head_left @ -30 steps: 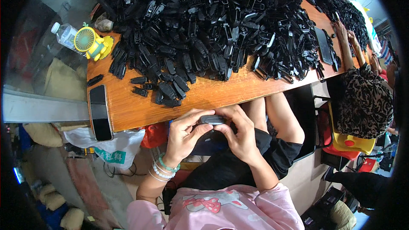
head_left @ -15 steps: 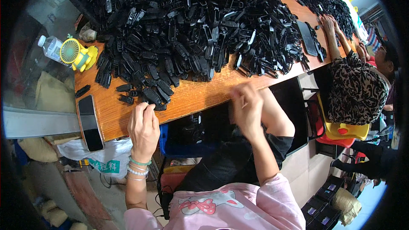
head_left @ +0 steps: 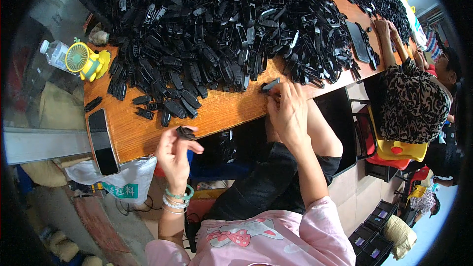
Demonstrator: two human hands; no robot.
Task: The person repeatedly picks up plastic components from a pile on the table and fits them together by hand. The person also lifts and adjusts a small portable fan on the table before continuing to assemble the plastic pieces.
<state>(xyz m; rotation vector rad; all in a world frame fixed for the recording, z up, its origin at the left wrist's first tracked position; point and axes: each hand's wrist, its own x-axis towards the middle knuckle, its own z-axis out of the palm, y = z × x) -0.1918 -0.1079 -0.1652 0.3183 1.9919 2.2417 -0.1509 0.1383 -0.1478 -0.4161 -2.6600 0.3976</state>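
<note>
My left hand [head_left: 173, 157], with bracelets at the wrist, is off the table's front edge, its fingers closed on a small black plastic piece [head_left: 185, 133] shaped like a clip. My right hand [head_left: 290, 116] is over the table edge further right. Its fingertips pinch a long dark grey plastic clip part [head_left: 270, 85] just above the wood. A large pile of black plastic clip parts [head_left: 197, 34] covers the far side of the wooden table [head_left: 221, 108]. Several loose ones lie nearer my left hand.
A phone [head_left: 102, 140] lies at the table's left end, near a yellow toy fan [head_left: 81, 59] and a clear bottle [head_left: 55, 54]. A blue bin [head_left: 217, 171] is under the front edge. At the right, another person [head_left: 414, 98] works by a black tablet-like slab [head_left: 357, 42].
My left hand has drawn back from the loose parts toward me, bringing a black piece with it. My right hand has shifted slightly forward and now shows a grey part at its fingertips.
</note>
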